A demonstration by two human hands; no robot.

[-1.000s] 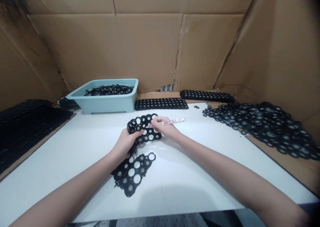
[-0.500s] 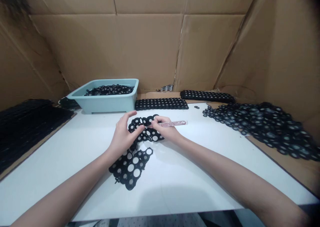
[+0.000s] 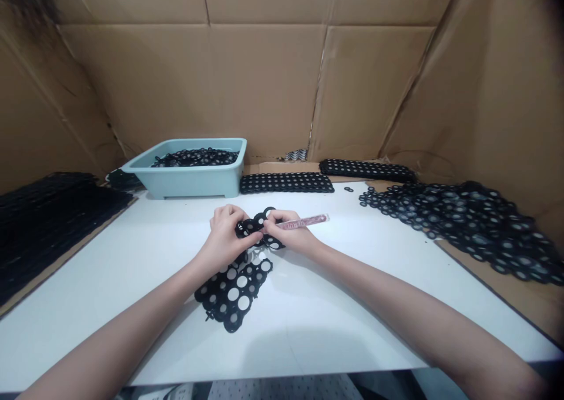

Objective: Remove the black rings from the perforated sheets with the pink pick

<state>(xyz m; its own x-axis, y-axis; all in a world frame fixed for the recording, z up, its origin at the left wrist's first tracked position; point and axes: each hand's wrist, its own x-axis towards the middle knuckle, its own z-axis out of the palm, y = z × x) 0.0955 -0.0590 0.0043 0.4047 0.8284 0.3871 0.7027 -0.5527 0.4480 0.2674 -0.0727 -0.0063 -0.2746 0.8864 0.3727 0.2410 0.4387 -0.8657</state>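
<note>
My left hand (image 3: 227, 235) is closed on the upper part of a black openwork piece (image 3: 233, 297) made of joined rings with round holes. Its thumb points toward my right hand, and its other fingers curl behind the piece. In my right hand (image 3: 291, 232) is a slim, pinkish, pen-shaped tool (image 3: 304, 221) with lettering on its side. The tool's tip is hidden among the fingers, close to the left thumb and the rings. The lower part of the piece lies flat on the white tabletop, below the left hand.
A light blue tub (image 3: 189, 180) of black rings stands at the back left. Two black ring-patterned strips (image 3: 286, 182) lie along the back. A heap of black rings (image 3: 467, 224) spreads at right, and a dark stack (image 3: 53, 224) lies at left. Cardboard walls (image 3: 264, 83) surround the table.
My left fingers have curled in around the upper part of the piece, which is now folded and bunched up. My right hand keeps the tool, and has shifted slightly downward.
</note>
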